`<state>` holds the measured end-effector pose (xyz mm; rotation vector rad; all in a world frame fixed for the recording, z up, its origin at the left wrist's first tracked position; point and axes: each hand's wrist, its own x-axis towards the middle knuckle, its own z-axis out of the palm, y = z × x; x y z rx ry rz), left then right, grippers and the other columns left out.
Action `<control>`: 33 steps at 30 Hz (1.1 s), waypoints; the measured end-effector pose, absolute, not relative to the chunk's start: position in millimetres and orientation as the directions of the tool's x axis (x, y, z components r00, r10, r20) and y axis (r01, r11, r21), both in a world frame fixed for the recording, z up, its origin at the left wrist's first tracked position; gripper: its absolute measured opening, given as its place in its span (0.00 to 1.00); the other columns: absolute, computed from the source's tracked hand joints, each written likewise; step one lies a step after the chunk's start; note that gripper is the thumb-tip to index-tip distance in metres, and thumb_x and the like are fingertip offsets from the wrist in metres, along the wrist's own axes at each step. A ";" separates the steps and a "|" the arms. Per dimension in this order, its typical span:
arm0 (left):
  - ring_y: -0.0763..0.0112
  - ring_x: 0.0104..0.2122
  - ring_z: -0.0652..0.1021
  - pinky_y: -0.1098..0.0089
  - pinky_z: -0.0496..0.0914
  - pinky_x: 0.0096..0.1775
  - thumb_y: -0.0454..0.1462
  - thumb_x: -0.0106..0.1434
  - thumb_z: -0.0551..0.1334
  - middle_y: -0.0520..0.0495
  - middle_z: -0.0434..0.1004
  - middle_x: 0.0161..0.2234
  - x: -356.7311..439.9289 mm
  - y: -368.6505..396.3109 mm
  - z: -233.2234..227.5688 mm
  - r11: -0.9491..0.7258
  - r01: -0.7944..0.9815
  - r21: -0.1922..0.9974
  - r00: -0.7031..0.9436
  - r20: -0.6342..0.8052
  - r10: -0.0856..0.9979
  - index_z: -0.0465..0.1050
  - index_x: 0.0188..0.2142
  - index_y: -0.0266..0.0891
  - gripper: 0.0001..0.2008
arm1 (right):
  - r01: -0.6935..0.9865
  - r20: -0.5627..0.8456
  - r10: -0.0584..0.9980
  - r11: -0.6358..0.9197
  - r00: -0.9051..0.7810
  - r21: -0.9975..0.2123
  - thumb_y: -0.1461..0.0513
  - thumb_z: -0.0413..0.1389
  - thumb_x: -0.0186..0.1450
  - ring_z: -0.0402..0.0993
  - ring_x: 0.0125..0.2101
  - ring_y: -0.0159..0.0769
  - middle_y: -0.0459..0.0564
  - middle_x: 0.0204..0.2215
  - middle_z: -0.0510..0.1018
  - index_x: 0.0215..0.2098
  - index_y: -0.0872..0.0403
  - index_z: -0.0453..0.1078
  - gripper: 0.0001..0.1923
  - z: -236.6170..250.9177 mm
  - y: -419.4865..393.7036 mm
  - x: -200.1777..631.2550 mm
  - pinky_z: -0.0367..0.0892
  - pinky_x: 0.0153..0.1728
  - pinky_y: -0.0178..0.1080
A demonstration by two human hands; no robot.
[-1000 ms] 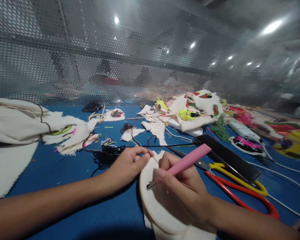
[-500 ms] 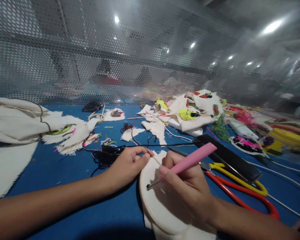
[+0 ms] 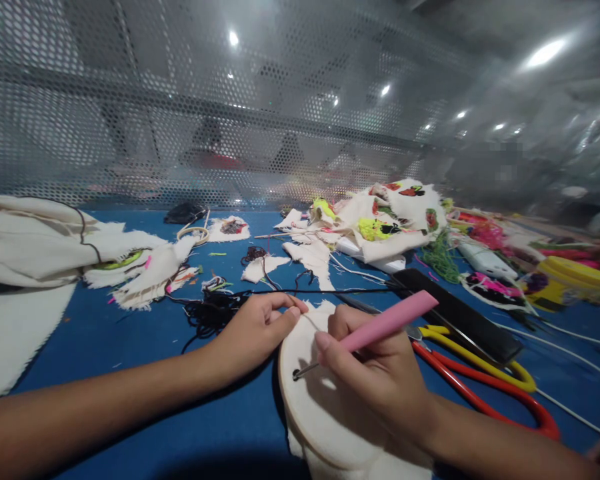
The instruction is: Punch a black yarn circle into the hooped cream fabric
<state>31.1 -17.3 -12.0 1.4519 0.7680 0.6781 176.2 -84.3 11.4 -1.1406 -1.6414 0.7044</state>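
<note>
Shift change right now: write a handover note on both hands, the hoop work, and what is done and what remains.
Right hand: holds the pink-handled punch needle, its metal tip on the cloth in the embroidery hoop.
Left hand: rests on the hoop's upper left edge, steadying it.
Black yarn lies in a tangle just beyond the left hand on the blue table; scissors lie right of the hoop.
Done: only a small black patch of stitches at the needle tip.
Left: almost all the hooped cloth is still bare.

Two hands (image 3: 253, 333) (image 3: 380, 373), one pink punch needle (image 3: 375, 327), one embroidery hoop (image 3: 305, 400), two scissors (image 3: 480, 380), one phone (image 3: 455, 313).
</note>
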 end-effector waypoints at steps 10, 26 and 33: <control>0.78 0.20 0.65 0.76 0.57 0.23 0.44 0.55 0.61 0.53 0.69 0.22 32.2 -17.3 -11.4 0.025 0.051 0.998 0.583 -0.050 0.811 0.71 0.36 0.32 0.16 | 0.387 0.403 0.915 0.381 -0.026 -0.840 0.56 0.55 0.59 0.48 0.15 0.24 0.40 0.11 0.52 0.11 0.53 0.50 0.24 12.5 -84.2 176.6 0.50 0.16 0.31; 0.78 0.20 0.65 0.76 0.57 0.23 0.44 0.55 0.62 0.53 0.69 0.22 32.7 -17.1 -11.1 0.045 0.051 0.998 0.586 -0.066 0.807 0.71 0.36 0.32 0.16 | 0.385 0.405 0.914 0.377 -0.009 -0.843 0.57 0.54 0.59 0.48 0.14 0.23 0.40 0.09 0.51 0.11 0.53 0.48 0.25 11.9 -85.6 175.0 0.49 0.14 0.30; 0.78 0.20 0.65 0.77 0.57 0.23 0.43 0.56 0.61 0.53 0.69 0.22 33.1 -17.0 -10.8 0.039 0.044 0.998 0.581 -0.058 0.812 0.71 0.36 0.31 0.16 | 0.395 0.432 0.902 0.403 -0.018 -0.826 0.59 0.54 0.59 0.50 0.13 0.23 0.40 0.09 0.52 0.11 0.54 0.50 0.23 12.1 -86.1 175.9 0.50 0.15 0.30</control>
